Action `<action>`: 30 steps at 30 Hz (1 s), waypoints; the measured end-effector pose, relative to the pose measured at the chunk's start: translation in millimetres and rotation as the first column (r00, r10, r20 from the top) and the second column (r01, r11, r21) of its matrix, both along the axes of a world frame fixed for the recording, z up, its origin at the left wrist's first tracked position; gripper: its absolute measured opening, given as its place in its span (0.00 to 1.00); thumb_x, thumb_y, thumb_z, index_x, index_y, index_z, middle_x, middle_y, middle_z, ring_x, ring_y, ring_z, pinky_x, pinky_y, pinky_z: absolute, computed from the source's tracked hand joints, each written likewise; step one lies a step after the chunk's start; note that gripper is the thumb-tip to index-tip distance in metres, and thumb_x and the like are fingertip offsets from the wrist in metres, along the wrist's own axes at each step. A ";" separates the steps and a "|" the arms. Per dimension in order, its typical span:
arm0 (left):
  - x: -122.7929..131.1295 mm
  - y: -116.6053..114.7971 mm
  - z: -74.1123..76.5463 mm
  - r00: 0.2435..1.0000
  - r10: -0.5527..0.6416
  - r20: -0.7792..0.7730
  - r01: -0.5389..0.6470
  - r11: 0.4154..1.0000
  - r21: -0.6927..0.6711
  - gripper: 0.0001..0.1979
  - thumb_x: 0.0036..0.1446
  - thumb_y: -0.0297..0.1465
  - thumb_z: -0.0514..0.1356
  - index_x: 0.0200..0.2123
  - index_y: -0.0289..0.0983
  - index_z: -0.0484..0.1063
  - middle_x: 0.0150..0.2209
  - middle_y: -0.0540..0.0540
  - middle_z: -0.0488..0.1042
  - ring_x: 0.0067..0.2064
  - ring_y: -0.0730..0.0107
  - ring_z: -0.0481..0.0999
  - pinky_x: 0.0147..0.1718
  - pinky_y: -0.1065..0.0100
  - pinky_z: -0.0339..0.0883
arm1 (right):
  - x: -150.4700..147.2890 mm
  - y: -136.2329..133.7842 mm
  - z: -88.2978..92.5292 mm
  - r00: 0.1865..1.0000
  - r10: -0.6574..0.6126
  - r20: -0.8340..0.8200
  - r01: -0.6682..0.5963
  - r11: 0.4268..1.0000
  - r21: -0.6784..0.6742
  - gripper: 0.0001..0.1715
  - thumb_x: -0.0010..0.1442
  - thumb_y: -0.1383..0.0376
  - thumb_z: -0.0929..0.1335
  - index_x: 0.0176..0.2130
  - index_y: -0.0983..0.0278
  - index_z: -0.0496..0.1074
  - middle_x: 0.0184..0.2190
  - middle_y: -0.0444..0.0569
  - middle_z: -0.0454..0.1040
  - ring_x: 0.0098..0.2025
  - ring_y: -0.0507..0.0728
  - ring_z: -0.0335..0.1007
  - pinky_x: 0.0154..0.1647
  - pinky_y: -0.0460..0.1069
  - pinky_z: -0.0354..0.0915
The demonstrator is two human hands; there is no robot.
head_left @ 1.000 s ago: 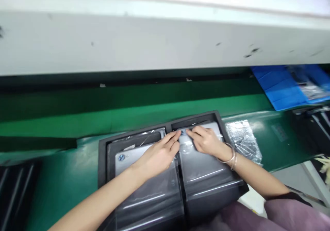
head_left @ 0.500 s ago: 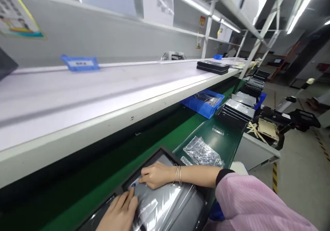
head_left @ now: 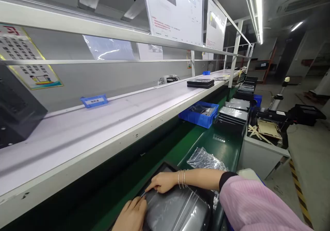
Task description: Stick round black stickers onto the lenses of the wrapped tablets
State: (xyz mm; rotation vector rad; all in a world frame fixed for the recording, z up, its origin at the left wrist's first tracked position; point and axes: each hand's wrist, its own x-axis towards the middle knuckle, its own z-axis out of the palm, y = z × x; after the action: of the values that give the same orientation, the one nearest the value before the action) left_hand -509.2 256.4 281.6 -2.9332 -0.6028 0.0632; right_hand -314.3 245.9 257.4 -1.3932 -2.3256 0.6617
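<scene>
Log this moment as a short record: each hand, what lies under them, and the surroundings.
Left hand: fingers at the device's edge; partly cut off by the frame's bottom
Right hand: one finger extended at the device's far end; contact hard to confirm
Under hands: film-covered grey device in a black tray
Beside: crumpled clear plastic on a green surface
Farther along: blue bin with contents
White shelf: dark stack on it
</scene>
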 end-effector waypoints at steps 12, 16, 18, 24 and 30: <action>-7.3 22.4 -42.4 0.959 -0.044 0.278 0.098 0.978 -0.183 0.21 0.62 0.31 0.45 0.54 0.29 0.66 0.53 0.34 0.70 0.54 0.57 0.70 0.52 0.57 0.67 | 87.3 -77.2 -53.6 0.262 -0.773 -0.578 0.806 0.505 -0.308 0.15 0.62 0.58 0.64 0.42 0.68 0.69 0.33 0.45 0.72 0.28 0.48 0.67 0.27 0.46 0.67; -10.7 20.6 -50.5 0.948 0.022 0.318 0.069 0.960 -0.272 0.22 0.63 0.32 0.43 0.57 0.32 0.62 0.56 0.38 0.67 0.58 0.60 0.65 0.57 0.56 0.60 | 124.8 -148.4 -99.7 -0.109 -0.846 -0.522 0.882 0.160 -0.444 0.14 0.63 0.60 0.63 0.39 0.69 0.70 0.22 0.39 0.67 0.17 0.46 0.58 0.18 0.43 0.58; -12.3 18.2 -50.5 0.944 0.078 0.321 0.033 0.944 -0.328 0.24 0.63 0.34 0.43 0.58 0.31 0.60 0.58 0.37 0.65 0.59 0.61 0.63 0.58 0.56 0.57 | 139.1 -178.0 -123.0 -0.237 -0.853 -0.464 0.870 0.026 -0.493 0.13 0.63 0.60 0.64 0.38 0.68 0.70 0.23 0.39 0.67 0.18 0.45 0.58 0.18 0.42 0.58; 0.8 22.1 -16.4 0.906 0.319 0.279 -0.123 0.828 -0.547 0.22 0.62 0.41 0.43 0.47 0.36 0.70 0.51 0.41 0.74 0.54 0.58 0.71 0.53 0.58 0.65 | 194.2 -221.4 -180.8 -0.356 -0.892 -0.278 0.835 -0.171 -0.523 0.13 0.63 0.60 0.65 0.41 0.68 0.69 0.33 0.45 0.72 0.28 0.49 0.68 0.28 0.46 0.68; 117.7 14.9 30.6 0.834 0.470 0.288 -0.138 0.685 -0.716 0.16 0.59 0.44 0.49 0.35 0.39 0.69 0.35 0.46 0.79 0.39 0.61 0.79 0.40 0.64 0.72 | 300.8 -217.7 -206.3 -0.177 -0.977 -0.119 0.945 -0.135 -0.299 0.15 0.61 0.62 0.66 0.46 0.67 0.69 0.47 0.52 0.71 0.48 0.58 0.68 0.50 0.58 0.65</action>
State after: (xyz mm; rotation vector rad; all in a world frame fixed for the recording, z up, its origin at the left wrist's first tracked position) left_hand -391.5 271.3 312.3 -3.5080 -1.4404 -0.4988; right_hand -13.5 28.2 51.1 -2.3001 -0.2951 0.3477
